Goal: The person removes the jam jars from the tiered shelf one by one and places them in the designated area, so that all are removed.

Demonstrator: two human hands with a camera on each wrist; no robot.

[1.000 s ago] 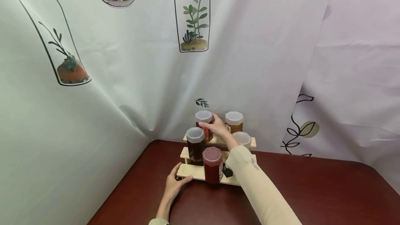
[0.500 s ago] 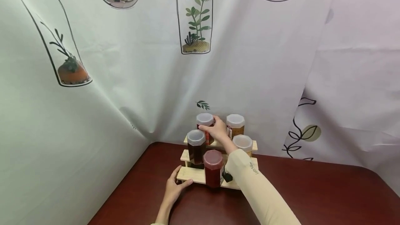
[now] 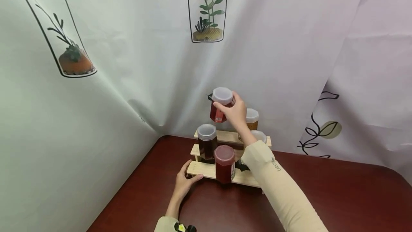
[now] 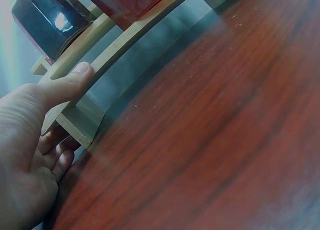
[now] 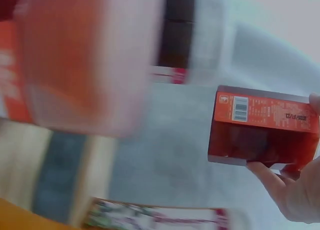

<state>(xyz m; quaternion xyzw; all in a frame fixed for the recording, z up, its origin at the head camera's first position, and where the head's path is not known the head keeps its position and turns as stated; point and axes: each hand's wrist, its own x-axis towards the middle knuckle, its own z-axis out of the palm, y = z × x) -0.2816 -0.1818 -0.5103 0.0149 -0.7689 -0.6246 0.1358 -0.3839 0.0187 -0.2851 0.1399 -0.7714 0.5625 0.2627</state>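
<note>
Lifted jar: up off the rack's top tier since half a second ago; the red-filled octagonal jar (image 3: 215, 111) now hangs above its spot, the right hand (image 3: 237, 114) raised with it.
Gap under the jar: bare top board (image 3: 226, 136) shows below the grip, jar and wood apart.
Wall side: printed cloth backdrop (image 3: 273, 63) behind the grip; I cannot tell how near.
Table edges: dark red table (image 3: 322, 189) runs right of the grip to a rounded corner; left of the left hand (image 3: 182, 182) its edge meets the cloth.
Right grip: opened to the jar's width, thumb and fingers round it just under the translucent lid (image 3: 222, 94).
Left grip: narrow, pinching the left end of the wooden rack's front tier (image 3: 201, 169), thumb on top.
Jars: five; one held, four on the rack.
Below-left of the right grip: one dark jar (image 3: 207, 148), middle tier.
Beneath it, nearer the person: one red-lidded jar (image 3: 225, 167), front tier.
Right of it: one amber jar (image 3: 252, 122), top tier, and lower, one pale-lidded jar (image 3: 259, 136), mostly hidden by the arm.
Tiers: three.
</note>
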